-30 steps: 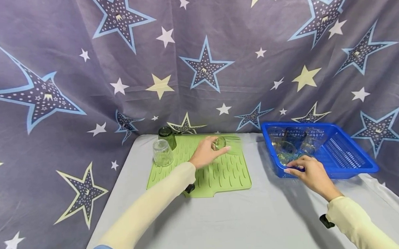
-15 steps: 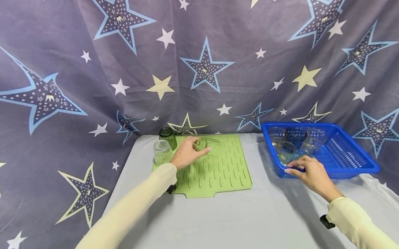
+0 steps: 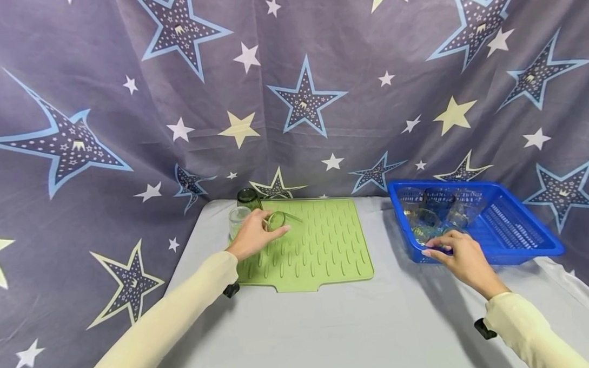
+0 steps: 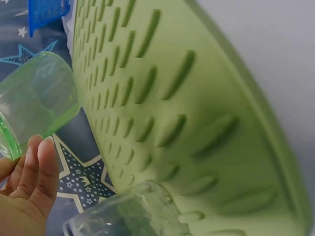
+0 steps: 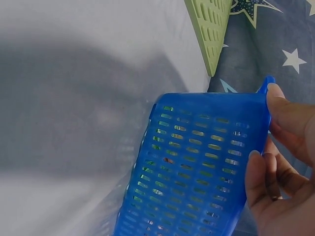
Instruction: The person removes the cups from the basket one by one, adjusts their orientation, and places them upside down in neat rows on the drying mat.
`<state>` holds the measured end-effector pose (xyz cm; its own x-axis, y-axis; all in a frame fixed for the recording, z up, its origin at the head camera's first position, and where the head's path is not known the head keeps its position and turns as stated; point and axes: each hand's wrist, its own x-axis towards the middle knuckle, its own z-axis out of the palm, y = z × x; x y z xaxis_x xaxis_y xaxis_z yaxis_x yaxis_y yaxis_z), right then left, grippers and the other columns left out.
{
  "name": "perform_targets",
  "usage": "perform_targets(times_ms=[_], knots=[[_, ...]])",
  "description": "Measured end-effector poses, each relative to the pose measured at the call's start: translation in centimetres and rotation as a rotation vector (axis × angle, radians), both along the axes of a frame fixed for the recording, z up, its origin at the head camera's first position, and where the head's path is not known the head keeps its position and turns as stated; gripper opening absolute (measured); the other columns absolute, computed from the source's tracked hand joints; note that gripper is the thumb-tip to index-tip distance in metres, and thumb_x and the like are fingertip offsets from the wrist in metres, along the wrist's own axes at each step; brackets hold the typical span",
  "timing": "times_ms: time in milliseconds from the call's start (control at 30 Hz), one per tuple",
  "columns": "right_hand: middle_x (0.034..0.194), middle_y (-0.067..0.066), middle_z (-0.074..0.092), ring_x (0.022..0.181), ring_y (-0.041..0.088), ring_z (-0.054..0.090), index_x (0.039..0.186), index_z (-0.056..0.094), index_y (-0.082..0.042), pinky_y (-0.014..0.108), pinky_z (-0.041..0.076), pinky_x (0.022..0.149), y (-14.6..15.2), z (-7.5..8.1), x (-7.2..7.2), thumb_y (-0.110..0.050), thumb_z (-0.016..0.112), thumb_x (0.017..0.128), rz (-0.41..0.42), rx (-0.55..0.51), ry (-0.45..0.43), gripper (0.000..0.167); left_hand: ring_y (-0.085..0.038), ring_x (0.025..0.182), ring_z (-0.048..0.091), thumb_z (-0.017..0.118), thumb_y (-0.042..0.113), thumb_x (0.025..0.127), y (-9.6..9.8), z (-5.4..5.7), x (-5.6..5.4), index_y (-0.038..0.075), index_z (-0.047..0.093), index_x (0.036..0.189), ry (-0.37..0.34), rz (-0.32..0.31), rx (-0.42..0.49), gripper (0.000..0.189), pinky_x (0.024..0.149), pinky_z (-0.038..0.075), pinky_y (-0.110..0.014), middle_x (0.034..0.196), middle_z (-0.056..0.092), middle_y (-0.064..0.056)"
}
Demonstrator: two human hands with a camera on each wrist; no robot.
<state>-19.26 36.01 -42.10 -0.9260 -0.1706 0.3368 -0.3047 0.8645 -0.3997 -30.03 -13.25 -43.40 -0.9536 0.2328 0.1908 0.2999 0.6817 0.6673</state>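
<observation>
My left hand (image 3: 254, 231) holds a clear drinking glass (image 4: 42, 96) on its side, over the left part of the green drying mat (image 3: 321, 245). Fingers and thumb grip it near one end. Just left of that hand, a clear glass (image 3: 238, 216) stands on the mat, partly hidden by the hand. Behind it is a dark green glass (image 3: 248, 197). At the right, my right hand (image 3: 460, 256) pinches the near left rim of the blue basket (image 5: 197, 157), thumb on the outside. Several glasses (image 3: 424, 220) fill the basket's left half.
A white cloth (image 3: 329, 334) covers the table. Behind it hangs a dark curtain (image 3: 348, 52) with printed stars. The basket's right half shows its bare slotted floor. A strip of cloth separates mat and basket.
My left hand has carried the glass leftward across the mat, toward the two glasses standing there. My right hand stays on the basket rim.
</observation>
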Motion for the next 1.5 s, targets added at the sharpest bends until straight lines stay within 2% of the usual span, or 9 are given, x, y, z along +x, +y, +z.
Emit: perform_targets(times_ms=[167,233,367,433,533,600,667,967,1500], knots=[[0.096,0.007,0.064,0.092,0.033,0.056,0.105,0.08,-0.012,0.056,0.042,0.079,-0.1,-0.1,0.1,-0.028,0.078,0.094,-0.009,-0.005,-0.009,0.02,-0.022,0.091,0.057,0.071,0.065,0.089,-0.9,-0.6,1.0,0.003,0.058,0.141,0.012,-0.013,-0.056,0.082,0.079,0.052,-0.04,0.11,0.058,-0.007],[0.096,0.006,0.064,0.092,0.033,0.056,0.105,0.08,-0.013,0.055,0.041,0.079,-0.2,-0.1,0.1,-0.028,0.078,0.094,-0.011,-0.005,-0.004,0.019,-0.031,0.11,0.058,0.07,0.065,0.089,-1.4,-0.8,1.4,0.002,0.057,0.142,0.011,-0.019,-0.075,0.083,0.093,0.051,-0.049,0.122,0.06,-0.013],[0.095,0.006,0.063,0.091,0.032,0.056,0.104,0.08,-0.013,0.054,0.04,0.078,-0.2,-0.2,0.2,-0.028,0.079,0.094,-0.009,-0.01,0.002,0.018,-0.042,0.141,0.041,0.067,0.07,0.089,-2.5,-1.2,1.9,0.004,0.054,0.146,-0.001,-0.005,-0.107,0.089,0.113,0.036,-0.062,0.148,0.051,-0.022],[0.095,0.006,0.064,0.09,0.031,0.056,0.104,0.08,-0.013,0.052,0.04,0.078,-0.1,-0.3,0.3,-0.027,0.079,0.093,-0.01,-0.012,0.005,0.018,-0.039,0.134,0.049,0.066,0.071,0.088,-3.1,-1.4,2.1,0.004,0.054,0.146,0.004,0.003,-0.117,0.089,0.11,0.04,-0.06,0.15,0.051,-0.021],[0.095,0.006,0.064,0.09,0.031,0.056,0.103,0.08,-0.013,0.049,0.04,0.075,0.0,-0.5,0.5,-0.027,0.08,0.093,-0.014,-0.008,0.013,0.018,-0.026,0.104,0.064,0.066,0.072,0.088,-3.9,-1.5,2.2,0.005,0.054,0.146,0.019,0.005,-0.133,0.089,0.092,0.053,-0.049,0.135,0.061,-0.015],[0.095,0.006,0.064,0.089,0.03,0.056,0.103,0.081,-0.013,0.048,0.04,0.074,0.1,-0.6,0.6,-0.027,0.08,0.092,-0.014,-0.004,0.023,0.018,-0.019,0.085,0.062,0.067,0.071,0.088,-4.3,-1.5,2.4,0.004,0.054,0.145,0.025,0.008,-0.138,0.089,0.08,0.054,-0.043,0.124,0.064,-0.011],[0.094,0.005,0.064,0.089,0.029,0.055,0.103,0.081,-0.013,0.046,0.04,0.073,0.1,-0.6,0.6,-0.026,0.08,0.092,-0.012,-0.002,0.033,0.017,-0.016,0.082,0.06,0.068,0.069,0.089,-4.8,-1.4,2.5,0.004,0.054,0.146,0.034,0.012,-0.142,0.087,0.078,0.053,-0.042,0.122,0.065,-0.01],[0.094,0.005,0.063,0.088,0.028,0.054,0.102,0.081,-0.013,0.044,0.04,0.073,0.2,-0.7,0.5,-0.027,0.08,0.093,-0.005,-0.001,0.046,0.017,-0.019,0.089,0.061,0.076,0.055,0.088,-7.3,-1.3,3.0,0.008,0.063,0.135,0.091,0.041,-0.162,0.068,0.082,0.053,-0.043,0.122,0.063,-0.007],[0.093,0.003,0.063,0.088,0.028,0.055,0.102,0.081,-0.012,0.046,0.039,0.073,-0.1,-0.7,0.2,-0.025,0.082,0.09,-0.002,-0.009,0.065,0.017,-0.032,0.111,0.063,0.077,0.058,0.085,-10.0,-1.6,3.2,0.002,0.064,0.13,0.134,0.078,-0.248,0.074,0.095,0.052,-0.052,0.122,0.063,-0.012]])
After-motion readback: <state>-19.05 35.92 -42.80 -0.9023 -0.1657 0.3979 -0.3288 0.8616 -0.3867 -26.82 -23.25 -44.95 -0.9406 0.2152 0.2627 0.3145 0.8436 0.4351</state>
